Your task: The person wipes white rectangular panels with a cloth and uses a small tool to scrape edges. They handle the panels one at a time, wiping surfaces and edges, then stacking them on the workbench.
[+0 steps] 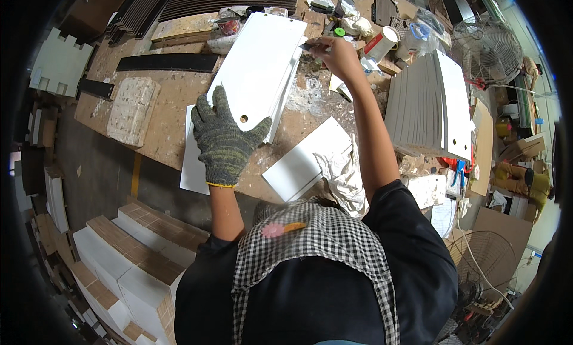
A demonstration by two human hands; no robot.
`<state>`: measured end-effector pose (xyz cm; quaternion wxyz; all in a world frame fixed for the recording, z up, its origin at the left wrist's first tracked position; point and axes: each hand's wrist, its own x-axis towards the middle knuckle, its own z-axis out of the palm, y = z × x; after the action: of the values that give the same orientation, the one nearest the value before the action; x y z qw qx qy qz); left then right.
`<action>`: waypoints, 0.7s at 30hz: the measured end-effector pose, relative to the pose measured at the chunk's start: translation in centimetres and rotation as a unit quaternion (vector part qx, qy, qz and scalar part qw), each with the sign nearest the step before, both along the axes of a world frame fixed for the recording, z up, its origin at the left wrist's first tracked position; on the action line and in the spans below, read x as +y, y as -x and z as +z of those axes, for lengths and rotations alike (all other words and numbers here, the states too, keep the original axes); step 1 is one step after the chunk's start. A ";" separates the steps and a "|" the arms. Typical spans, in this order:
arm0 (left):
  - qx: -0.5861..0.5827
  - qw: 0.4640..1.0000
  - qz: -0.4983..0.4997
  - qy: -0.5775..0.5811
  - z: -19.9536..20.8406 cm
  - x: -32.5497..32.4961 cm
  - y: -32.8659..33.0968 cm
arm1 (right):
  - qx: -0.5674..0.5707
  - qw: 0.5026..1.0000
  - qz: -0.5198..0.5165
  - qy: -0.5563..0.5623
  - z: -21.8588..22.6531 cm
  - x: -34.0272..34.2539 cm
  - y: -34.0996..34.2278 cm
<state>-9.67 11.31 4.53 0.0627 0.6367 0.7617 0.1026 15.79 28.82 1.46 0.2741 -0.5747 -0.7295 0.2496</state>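
Observation:
A white board with small drilled holes lies on top of a low stack of white boards on the workbench. My left hand, in a dark grey-green knitted glove, rests on the board's near end with fingers spread. My bare right hand is at the board's far right edge, fingers pinched on a small dark flat tool. Its tip meets the edge; its exact kind is hard to make out. Another white board lies nearer me, with a crumpled white cloth overlapping it.
A tall row of white boards stands at the right. A white tub and other clutter sit at the back. A dark strip and a stained pale block are on the left. A fan stands far right.

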 end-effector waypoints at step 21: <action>-0.013 1.000 0.002 0.009 0.0 0.0 0.1 | -0.008 1.000 -0.017 0.013 0.5 0.1 0.5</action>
<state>-9.79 11.36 4.55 0.0779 0.6332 0.7630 0.1038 15.24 28.93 1.94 0.2655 -0.5926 -0.7182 0.2499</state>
